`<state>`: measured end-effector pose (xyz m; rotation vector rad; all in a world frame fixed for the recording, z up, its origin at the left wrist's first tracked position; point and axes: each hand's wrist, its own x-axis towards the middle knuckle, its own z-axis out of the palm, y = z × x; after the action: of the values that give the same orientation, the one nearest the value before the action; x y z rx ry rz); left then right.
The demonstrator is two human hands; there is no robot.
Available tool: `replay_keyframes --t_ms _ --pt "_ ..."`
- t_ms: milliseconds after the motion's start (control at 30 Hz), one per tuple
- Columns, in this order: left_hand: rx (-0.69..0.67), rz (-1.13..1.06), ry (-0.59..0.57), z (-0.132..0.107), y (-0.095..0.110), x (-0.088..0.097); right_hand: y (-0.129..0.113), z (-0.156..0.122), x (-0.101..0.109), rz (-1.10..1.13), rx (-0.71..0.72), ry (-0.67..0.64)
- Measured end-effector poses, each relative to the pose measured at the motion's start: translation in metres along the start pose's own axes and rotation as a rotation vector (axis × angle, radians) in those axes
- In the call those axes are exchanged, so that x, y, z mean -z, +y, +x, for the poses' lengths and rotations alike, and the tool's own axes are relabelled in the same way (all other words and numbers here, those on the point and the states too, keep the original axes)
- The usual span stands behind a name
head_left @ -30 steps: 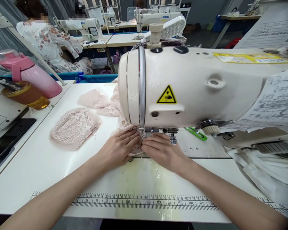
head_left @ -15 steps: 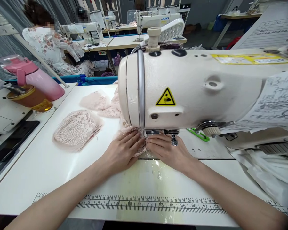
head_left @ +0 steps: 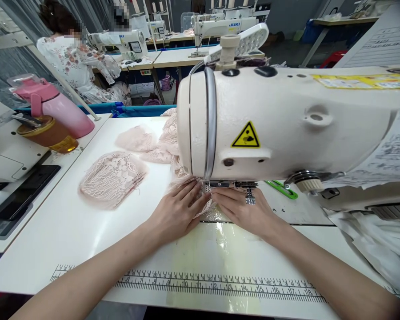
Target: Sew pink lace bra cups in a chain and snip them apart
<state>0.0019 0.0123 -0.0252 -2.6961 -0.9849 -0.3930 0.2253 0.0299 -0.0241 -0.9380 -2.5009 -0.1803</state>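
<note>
White tabletop (head_left: pixel 53 231): two hands (head_left: pixel 178 206) (head_left: pixel 245 209) on lace (head_left: pixel 176 170), one machine (head_left: pixel 280 129) above.

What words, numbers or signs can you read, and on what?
"JUKI": rear middle sewing machine.
"8" to "18": ruler strip.
Hand-warning pictogram: yellow triangle on near sewing machine.
Too small or blurred: yellow strip label, handwritten sheet, upright sheet, left-side label, remaining rear logos.

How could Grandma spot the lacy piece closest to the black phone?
Find the big cream sewing machine, then look left across the white table, past the left hand. A rounded, pale pink lace piece lies there. Unlike the pale pieces farther back, it sits nearest the black phone.
</note>
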Motion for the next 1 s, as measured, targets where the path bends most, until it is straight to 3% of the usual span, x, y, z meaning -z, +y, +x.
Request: replay_keyframes --t_ms 267,400,500,767,1000 --pt "0.019 0.019 0.011 0.001 -0.002 -0.003 0.000 0.003 0.002 0.014 0.012 0.022" --pt "-0.078 -0.003 0.064 -0.002 -0.007 -0.003 0.002 0.000 -0.004 -0.099 0.047 0.037" --pt "-0.125 -0.046 0.031 -0.005 -0.011 -0.002 0.003 -0.002 -0.009 -0.171 0.080 0.072" --pt "-0.097 -0.139 -0.018 -0.006 -0.019 0.002 -0.002 -0.003 -0.012 -0.224 0.084 0.063" --pt "-0.088 -0.134 0.019 -0.004 -0.023 0.005 -0.010 0.002 -0.017 -0.110 0.130 0.107"
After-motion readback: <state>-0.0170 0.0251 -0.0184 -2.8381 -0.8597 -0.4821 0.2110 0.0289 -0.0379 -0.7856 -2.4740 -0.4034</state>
